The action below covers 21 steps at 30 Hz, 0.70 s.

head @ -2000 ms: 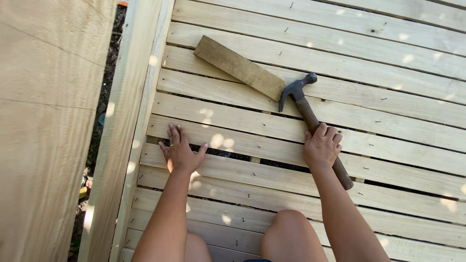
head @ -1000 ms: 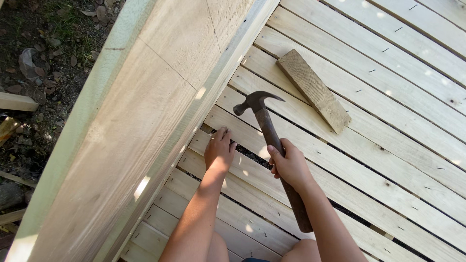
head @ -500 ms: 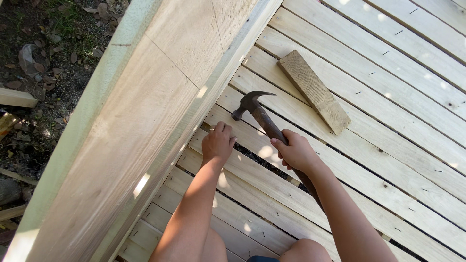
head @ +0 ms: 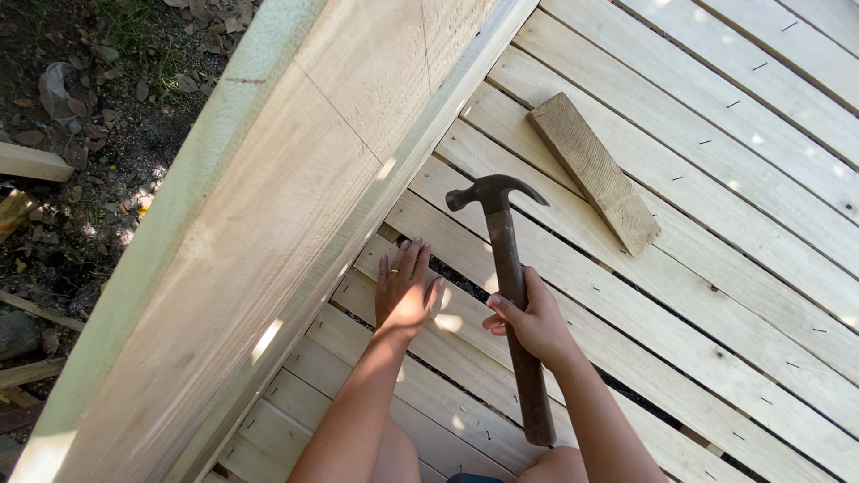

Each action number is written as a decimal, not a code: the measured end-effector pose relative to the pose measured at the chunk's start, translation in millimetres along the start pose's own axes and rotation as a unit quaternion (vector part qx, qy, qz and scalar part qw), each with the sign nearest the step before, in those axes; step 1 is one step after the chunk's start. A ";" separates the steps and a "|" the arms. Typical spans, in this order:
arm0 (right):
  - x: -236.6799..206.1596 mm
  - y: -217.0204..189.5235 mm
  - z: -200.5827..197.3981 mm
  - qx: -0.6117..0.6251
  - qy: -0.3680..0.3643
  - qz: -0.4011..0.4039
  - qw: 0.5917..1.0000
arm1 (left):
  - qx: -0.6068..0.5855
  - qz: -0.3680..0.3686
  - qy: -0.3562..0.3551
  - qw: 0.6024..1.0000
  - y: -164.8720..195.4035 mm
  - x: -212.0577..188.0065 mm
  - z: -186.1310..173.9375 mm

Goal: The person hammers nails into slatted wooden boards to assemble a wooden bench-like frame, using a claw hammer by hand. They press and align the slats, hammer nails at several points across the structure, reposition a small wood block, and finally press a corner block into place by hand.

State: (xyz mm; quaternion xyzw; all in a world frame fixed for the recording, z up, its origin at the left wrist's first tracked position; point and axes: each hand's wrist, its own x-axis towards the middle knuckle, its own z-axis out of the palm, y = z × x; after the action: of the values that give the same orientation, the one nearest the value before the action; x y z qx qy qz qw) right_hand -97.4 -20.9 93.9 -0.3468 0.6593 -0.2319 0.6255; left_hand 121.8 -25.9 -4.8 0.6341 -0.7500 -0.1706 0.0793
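Observation:
My right hand (head: 530, 319) grips the brown handle of a claw hammer (head: 506, 259). Its dark steel head points up and away, raised over the pale deck boards (head: 716, 295). My left hand (head: 404, 288) lies flat with fingers spread on a deck board (head: 385, 268), just left of the hammer handle and close to the wide upright plank. A dark gap between two boards runs under and between my hands. Whether a nail sits under the left hand I cannot tell.
A wide pale timber plank (head: 268, 224) runs diagonally along the deck's left edge. A short loose wooden block (head: 595, 172) lies on the boards beyond the hammer. Bare soil with leaves, stones and timber scraps (head: 72, 134) lies to the left. My knee shows at the bottom.
The view swung left towards the edge plank. My right hand lifted the hammer off the boards and turned its head upright. My left hand shifted nearer the plank and stayed flat.

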 end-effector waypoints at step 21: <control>5.8 2.9 102.5 -0.247 0.148 -0.128 0.949 | -0.070 -0.043 0.249 0.965 -59.9 -52.1 43.2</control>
State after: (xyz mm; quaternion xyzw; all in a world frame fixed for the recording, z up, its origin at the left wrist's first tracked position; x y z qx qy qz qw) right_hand 3.4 -10.2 76.7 -0.5337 0.7312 -0.1881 0.3809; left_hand 172.2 23.6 -61.2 0.6810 -0.6650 -0.0625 0.3001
